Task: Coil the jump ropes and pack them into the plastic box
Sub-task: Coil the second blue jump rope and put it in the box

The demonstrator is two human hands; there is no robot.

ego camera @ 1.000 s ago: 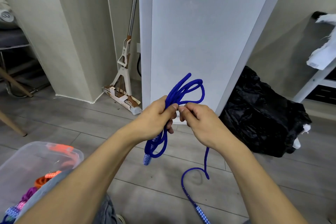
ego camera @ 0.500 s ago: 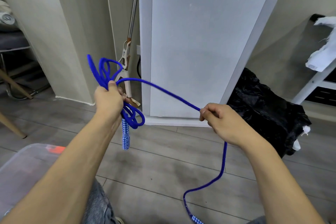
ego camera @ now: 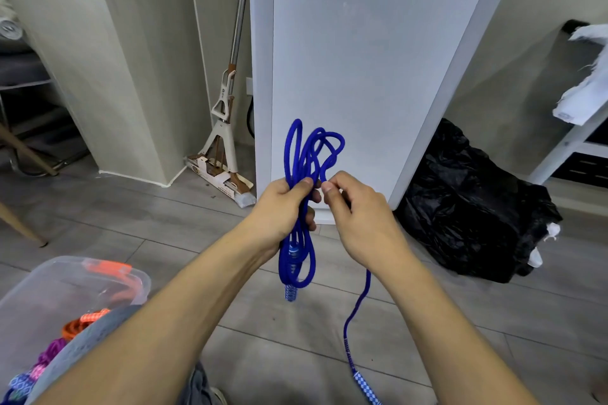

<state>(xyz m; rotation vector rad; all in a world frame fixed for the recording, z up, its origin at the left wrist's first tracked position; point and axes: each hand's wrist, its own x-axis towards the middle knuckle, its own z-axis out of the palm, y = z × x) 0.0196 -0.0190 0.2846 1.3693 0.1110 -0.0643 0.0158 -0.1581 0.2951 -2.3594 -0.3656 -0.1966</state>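
A blue jump rope [ego camera: 304,154] is gathered into several loops in front of me. My left hand [ego camera: 283,207] grips the bundle at its middle, loops sticking up above the fist and hanging below it with one checkered handle [ego camera: 291,292]. My right hand [ego camera: 358,217] pinches a strand of the same rope right beside the left thumb. The free tail drops from the right hand to the second checkered handle [ego camera: 365,386] near the floor. The clear plastic box [ego camera: 39,293] sits at the lower left, holding orange, purple and blue ropes [ego camera: 79,325].
A tall white panel [ego camera: 362,59] stands straight ahead. A mop [ego camera: 227,128] leans in the corner to its left. A black plastic bag [ego camera: 470,207] lies on the floor at the right, below a white shelf frame [ego camera: 579,128]. Wooden chair legs [ego camera: 23,223] are at the far left.
My left hand swung out to the left with the coil, drawing the rope taut, then came back to the centre. Both hands now meet again and the coil has another loop.
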